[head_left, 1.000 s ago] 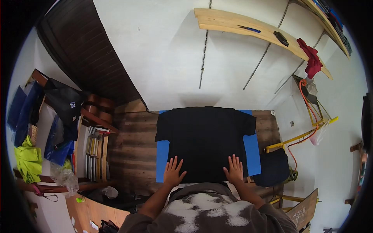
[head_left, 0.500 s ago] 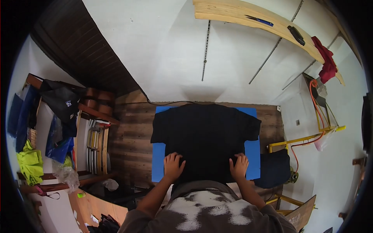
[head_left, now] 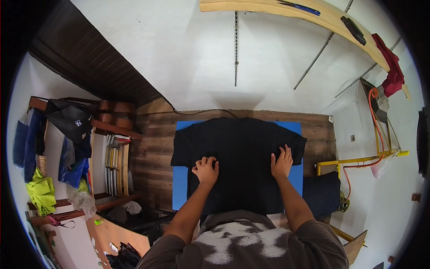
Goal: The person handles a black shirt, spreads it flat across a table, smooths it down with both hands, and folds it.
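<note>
A black T-shirt point(head_left: 242, 166) lies spread over a blue board point(head_left: 181, 190), its sleeves out to both sides and its lower edge close to my body. On the left part of the shirt rests my left hand point(head_left: 206, 170), fingers apart and slightly bent, thumb out to the side. My right hand point(head_left: 281, 162) lies on the right part near the sleeve, its fingers stretched out flat. Neither hand shows anything gripped. Blue shows along both sides of the board and at its upper corners.
Beyond the board is a white wall with a wooden shelf point(head_left: 277, 6) carrying a blue pen-like item point(head_left: 307, 9) and a dark red cloth point(head_left: 392, 67). Dark fabric point(head_left: 321, 193) hangs at right beside a yellow metal frame point(head_left: 358, 159). Racks with bags and bright yellow cloth point(head_left: 41, 193) stand left.
Both hands have moved up the shirt, away from my body, the right one reaching farther toward its sleeve. My view has shifted slightly. The shirt stays spread on the board.
</note>
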Demonstrator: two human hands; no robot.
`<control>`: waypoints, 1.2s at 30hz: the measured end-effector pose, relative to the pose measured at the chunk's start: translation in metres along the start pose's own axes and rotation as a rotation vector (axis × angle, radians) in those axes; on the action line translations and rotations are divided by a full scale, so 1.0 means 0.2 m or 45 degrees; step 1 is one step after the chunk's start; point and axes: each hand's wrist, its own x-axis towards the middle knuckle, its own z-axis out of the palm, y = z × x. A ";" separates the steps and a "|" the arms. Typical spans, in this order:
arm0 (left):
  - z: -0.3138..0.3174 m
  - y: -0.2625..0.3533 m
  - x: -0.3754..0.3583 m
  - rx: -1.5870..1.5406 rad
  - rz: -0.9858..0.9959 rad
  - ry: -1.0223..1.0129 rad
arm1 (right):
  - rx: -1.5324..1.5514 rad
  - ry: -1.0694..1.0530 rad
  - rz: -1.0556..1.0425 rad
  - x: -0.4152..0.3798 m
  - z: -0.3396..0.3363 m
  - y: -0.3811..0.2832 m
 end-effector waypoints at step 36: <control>-0.11 -0.26 0.56 0.110 0.076 -0.300 | -0.118 -0.379 0.062 0.37 -0.06 -0.13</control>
